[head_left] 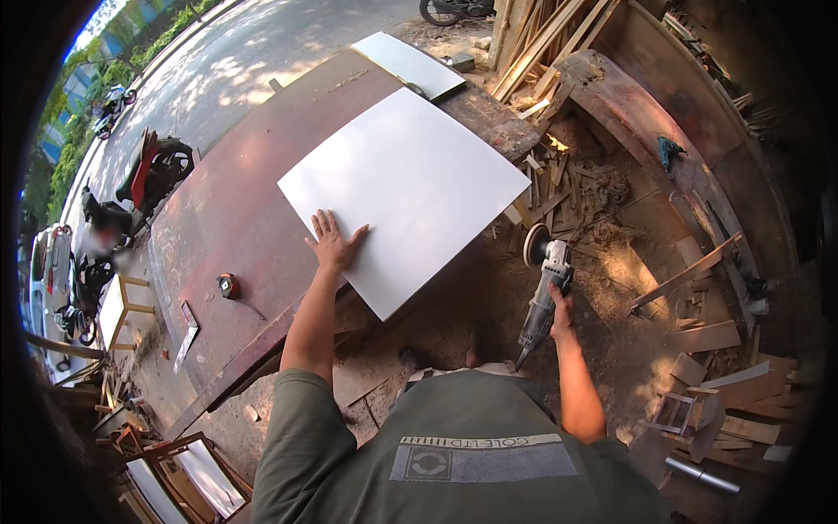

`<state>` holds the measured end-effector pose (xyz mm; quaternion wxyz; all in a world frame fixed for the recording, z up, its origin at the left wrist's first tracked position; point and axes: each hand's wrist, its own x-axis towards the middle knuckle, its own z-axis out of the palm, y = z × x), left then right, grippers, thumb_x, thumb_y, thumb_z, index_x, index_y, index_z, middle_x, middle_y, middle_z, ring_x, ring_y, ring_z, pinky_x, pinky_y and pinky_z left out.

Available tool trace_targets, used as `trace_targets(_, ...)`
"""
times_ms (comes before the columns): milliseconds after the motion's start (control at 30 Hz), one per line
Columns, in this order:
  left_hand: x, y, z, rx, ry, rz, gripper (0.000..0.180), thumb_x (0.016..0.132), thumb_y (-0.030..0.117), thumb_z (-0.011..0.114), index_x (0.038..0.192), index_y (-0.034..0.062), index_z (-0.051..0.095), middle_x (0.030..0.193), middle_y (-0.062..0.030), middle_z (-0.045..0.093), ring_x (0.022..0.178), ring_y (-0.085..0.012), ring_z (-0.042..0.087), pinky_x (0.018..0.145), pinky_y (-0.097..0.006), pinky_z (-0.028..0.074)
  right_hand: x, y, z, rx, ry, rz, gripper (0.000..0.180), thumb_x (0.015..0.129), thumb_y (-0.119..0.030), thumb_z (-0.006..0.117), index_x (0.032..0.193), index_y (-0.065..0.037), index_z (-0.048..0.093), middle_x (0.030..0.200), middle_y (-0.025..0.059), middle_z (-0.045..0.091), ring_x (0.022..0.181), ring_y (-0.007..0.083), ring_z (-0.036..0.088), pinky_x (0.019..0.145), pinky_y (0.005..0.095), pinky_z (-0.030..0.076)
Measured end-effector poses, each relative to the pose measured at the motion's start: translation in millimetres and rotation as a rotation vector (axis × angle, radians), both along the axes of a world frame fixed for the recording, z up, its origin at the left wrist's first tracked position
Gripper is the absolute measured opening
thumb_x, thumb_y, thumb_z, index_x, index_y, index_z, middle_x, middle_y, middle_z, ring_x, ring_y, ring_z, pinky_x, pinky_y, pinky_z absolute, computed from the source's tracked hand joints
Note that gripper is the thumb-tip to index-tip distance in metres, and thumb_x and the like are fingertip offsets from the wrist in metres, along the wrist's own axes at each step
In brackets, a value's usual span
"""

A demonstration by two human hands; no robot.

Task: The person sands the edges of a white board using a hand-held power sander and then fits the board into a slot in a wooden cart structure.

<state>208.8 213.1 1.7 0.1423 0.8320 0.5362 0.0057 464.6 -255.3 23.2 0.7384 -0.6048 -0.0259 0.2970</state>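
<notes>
A large white board lies across the reddish-brown worktable, its near right part jutting past the table's edge. My left hand rests flat on the board's left side, fingers spread. In my right hand is an angle grinder, grey and black, gripped by its body off the board's right side. Its round disc is at the far end, apart from the board. A second, smaller white panel lies at the table's far end.
A tape measure and a metal square lie on the table's left. Wood scraps and sawdust cover the ground at right, beside another bench holding a teal power tool. Motorbikes stand at left by the road.
</notes>
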Motion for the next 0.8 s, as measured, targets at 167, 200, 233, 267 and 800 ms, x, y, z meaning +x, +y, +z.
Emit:
trace_targets(167, 35, -67, 23, 0.041, 0.093, -0.224, 0.110, 0.089, 0.079, 0.047, 0.158, -0.0032, 0.024, 0.168, -0.0201, 0.014, 0.158, -0.0332, 0.000, 0.115, -0.075, 0.004, 24, -19, -2, 0.078, 0.250, 0.009, 0.047, 0.089, -0.044, 0.074, 0.107, -0.003, 0.060, 0.084, 0.0126, 0.068, 0.068, 0.0271, 0.071, 0.062, 0.0416, 0.060)
trace_targets(200, 43, -93, 25, 0.047, -0.033, -0.371, 0.116, 0.083, 0.082, 0.052, 0.157, -0.0033, 0.027, 0.168, -0.0212, 0.012, 0.157, -0.0348, 0.001, 0.115, -0.075, 0.003, 32, -17, -6, 0.123, 0.304, 0.024, 0.047, 0.089, -0.044, 0.074, 0.107, -0.003, 0.060, 0.084, 0.0129, 0.068, 0.068, 0.0271, 0.071, 0.063, 0.0420, 0.061)
trace_targets(233, 54, -124, 29, 0.077, -0.003, -0.515, 0.122, 0.078, 0.085, 0.056, 0.157, -0.0031, 0.027, 0.168, -0.0224, 0.010, 0.157, -0.0366, 0.001, 0.115, -0.075, 0.002, 39, -16, -7, 0.165, 0.357, 0.038, 0.048, 0.089, -0.044, 0.073, 0.107, -0.003, 0.059, 0.084, 0.0131, 0.068, 0.069, 0.0271, 0.071, 0.064, 0.0424, 0.061)
trace_targets(267, 67, -155, 42, 0.041, 0.013, -0.597, 0.129, 0.072, 0.088, 0.060, 0.157, -0.0030, 0.027, 0.168, -0.0231, 0.010, 0.157, -0.0392, 0.000, 0.115, -0.076, 0.002, 46, -17, -10, 0.205, 0.408, 0.046, 0.048, 0.089, -0.044, 0.073, 0.107, -0.003, 0.059, 0.085, 0.0133, 0.069, 0.070, 0.0271, 0.071, 0.064, 0.0428, 0.061)
trace_targets(800, 27, -165, 41, 0.090, -0.084, -0.619, 0.091, 0.084, 0.031, 0.076, 0.160, 0.0164, 0.028, 0.168, -0.0174, 0.017, 0.157, -0.0352, 0.012, 0.117, -0.074, 0.010, 71, 42, -42, 0.399, 0.723, 0.275, 0.057, 0.088, -0.045, 0.074, 0.119, -0.003, 0.053, 0.089, 0.0154, 0.064, 0.077, 0.0274, 0.066, 0.072, 0.0448, 0.060)
